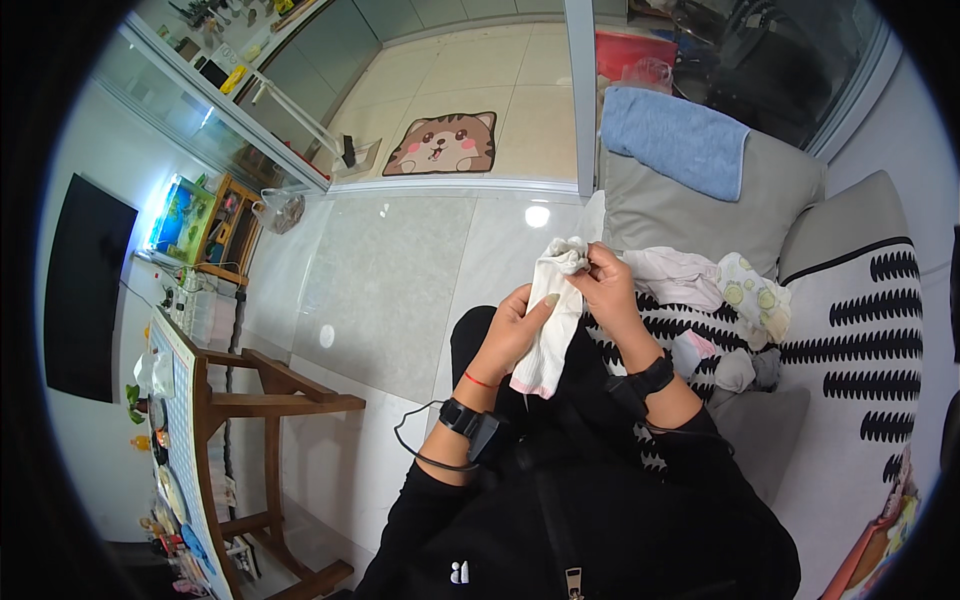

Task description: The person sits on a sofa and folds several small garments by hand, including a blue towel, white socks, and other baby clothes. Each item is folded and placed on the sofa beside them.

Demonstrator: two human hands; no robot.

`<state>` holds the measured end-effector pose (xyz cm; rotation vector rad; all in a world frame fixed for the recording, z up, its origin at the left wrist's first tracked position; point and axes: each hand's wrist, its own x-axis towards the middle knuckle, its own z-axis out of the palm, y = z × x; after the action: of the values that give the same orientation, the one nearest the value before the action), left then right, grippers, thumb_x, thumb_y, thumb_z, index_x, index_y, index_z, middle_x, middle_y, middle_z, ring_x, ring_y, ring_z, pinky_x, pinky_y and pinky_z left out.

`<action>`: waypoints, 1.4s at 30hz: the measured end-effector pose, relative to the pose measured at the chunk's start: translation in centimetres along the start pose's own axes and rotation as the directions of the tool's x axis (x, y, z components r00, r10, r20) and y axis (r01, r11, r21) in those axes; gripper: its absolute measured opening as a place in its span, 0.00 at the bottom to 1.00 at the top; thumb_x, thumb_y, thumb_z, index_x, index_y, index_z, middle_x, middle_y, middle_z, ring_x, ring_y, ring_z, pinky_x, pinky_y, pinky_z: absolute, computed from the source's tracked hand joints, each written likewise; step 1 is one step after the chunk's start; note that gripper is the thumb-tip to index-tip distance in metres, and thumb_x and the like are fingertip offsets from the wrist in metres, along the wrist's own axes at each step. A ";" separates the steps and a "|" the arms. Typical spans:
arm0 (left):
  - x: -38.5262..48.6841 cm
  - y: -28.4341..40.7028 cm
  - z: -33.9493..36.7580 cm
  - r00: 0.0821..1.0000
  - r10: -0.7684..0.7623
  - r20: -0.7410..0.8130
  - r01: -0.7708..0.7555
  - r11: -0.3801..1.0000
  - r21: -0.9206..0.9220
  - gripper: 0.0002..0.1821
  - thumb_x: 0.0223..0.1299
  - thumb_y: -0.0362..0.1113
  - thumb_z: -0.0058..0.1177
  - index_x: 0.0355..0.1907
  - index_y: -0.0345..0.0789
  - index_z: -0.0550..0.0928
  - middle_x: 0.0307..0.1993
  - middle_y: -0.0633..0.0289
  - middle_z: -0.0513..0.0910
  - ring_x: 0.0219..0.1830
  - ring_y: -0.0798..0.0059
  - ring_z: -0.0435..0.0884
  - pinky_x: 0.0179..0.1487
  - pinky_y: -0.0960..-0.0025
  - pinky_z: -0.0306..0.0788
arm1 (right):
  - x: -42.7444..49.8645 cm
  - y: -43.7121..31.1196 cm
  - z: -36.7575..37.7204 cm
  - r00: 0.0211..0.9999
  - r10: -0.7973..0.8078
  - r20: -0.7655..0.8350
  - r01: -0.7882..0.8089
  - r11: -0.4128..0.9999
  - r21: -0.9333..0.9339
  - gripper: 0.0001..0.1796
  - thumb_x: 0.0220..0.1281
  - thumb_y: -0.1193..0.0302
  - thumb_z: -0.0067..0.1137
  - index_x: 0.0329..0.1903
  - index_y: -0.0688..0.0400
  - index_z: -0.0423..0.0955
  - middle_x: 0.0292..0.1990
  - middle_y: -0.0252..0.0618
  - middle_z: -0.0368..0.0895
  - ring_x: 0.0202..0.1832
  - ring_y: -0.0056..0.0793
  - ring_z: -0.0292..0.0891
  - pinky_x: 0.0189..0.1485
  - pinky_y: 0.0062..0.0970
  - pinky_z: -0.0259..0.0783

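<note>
A white sock (552, 330) with a pink edge at its lower end is held over my lap. My left hand (519, 324) grips its left side, thumb lying on the knit. At the upper end, my right hand (606, 283) pinches bunched white fabric between thumb and fingers. Beside me on the sofa, right of my hands, are pale pink clothing (675, 276), a white garment printed with green figures (754, 294), and several balled socks (733, 370), some white and some grey. Whether the bunched part is a second sock, I cannot tell.
A blue towel (675, 142) lies over the grey sofa cushion (697, 199) ahead on the right. On the left stands a wooden table (199, 420) with a checked top. An animal-shaped mat (442, 144) lies on the tiles past the sliding-door track.
</note>
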<state>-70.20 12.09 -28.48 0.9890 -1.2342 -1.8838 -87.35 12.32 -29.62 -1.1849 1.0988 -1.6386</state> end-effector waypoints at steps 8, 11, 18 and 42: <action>-0.2 1.2 -0.3 0.991 -0.123 0.043 0.130 0.926 -0.355 0.15 0.70 0.37 0.55 0.51 0.27 0.78 0.38 0.61 0.85 0.36 0.82 0.82 0.40 0.77 0.76 | -0.8 -1.8 -1.0 0.945 -0.287 0.157 0.327 0.820 -0.471 0.22 0.51 0.88 0.53 0.46 0.57 0.85 0.34 0.35 0.69 0.35 0.25 0.73 0.37 0.21 0.69; -0.2 1.5 0.1 0.994 -0.104 0.044 0.111 0.966 -0.233 0.15 0.70 0.37 0.53 0.51 0.26 0.78 0.38 0.60 0.85 0.36 0.80 0.83 0.40 0.77 0.77 | -0.9 -2.1 -0.8 0.903 -0.330 0.275 0.430 0.719 -0.546 0.25 0.50 0.90 0.49 0.47 0.56 0.85 0.34 0.35 0.69 0.37 0.25 0.73 0.38 0.22 0.69; -0.1 1.6 0.2 0.999 -0.031 -0.032 0.024 0.979 -0.200 0.13 0.66 0.29 0.56 0.50 0.25 0.78 0.39 0.59 0.85 0.36 0.81 0.84 0.41 0.77 0.78 | -0.8 -1.9 -1.7 0.934 0.258 0.249 -0.314 0.923 0.223 0.18 0.64 0.77 0.53 0.57 0.62 0.78 0.43 0.35 0.74 0.46 0.20 0.72 0.48 0.22 0.69; -0.8 1.0 0.1 0.979 -0.204 0.015 0.201 0.952 -0.229 0.18 0.70 0.38 0.51 0.53 0.26 0.77 0.42 0.60 0.83 0.40 0.78 0.82 0.44 0.75 0.76 | -1.4 -2.2 -1.3 0.881 -0.224 0.416 0.434 0.733 -0.524 0.21 0.52 0.80 0.58 0.51 0.56 0.82 0.49 0.44 0.77 0.49 0.40 0.78 0.49 0.29 0.75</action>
<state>-69.77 12.46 -27.31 1.0272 -0.9104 -2.1220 -88.54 14.51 -28.10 -2.1088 1.2857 -1.2799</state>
